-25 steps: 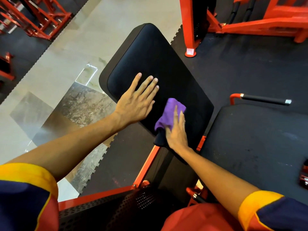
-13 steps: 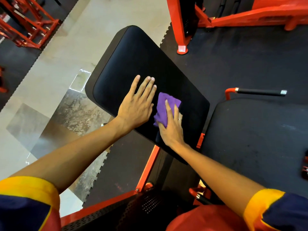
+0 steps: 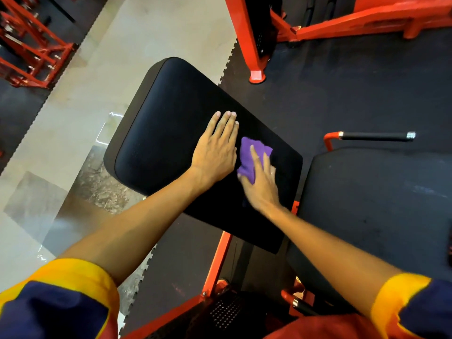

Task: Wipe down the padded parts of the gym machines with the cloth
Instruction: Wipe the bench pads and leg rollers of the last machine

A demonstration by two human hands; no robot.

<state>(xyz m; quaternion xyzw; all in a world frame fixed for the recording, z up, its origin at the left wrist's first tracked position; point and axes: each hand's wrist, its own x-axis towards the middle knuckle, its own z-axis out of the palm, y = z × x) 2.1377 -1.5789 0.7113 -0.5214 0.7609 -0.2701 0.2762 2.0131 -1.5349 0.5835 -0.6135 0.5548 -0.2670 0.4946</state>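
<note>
The left hand point(image 3: 215, 152) lies flat and open on the black pad point(image 3: 171, 133), fingers together, gripping nothing. Just beside it, to its right, the purple cloth point(image 3: 249, 155) sits bunched on the pad under the right hand point(image 3: 261, 182), whose fingers press down over the cloth's near part and pin it; its far end pokes out past the fingertips. The cloth's long axis runs along the fingers, away from the person. It looks crumpled and soft. A black-gripped handle point(image 3: 374, 136) stands to the right.
</note>
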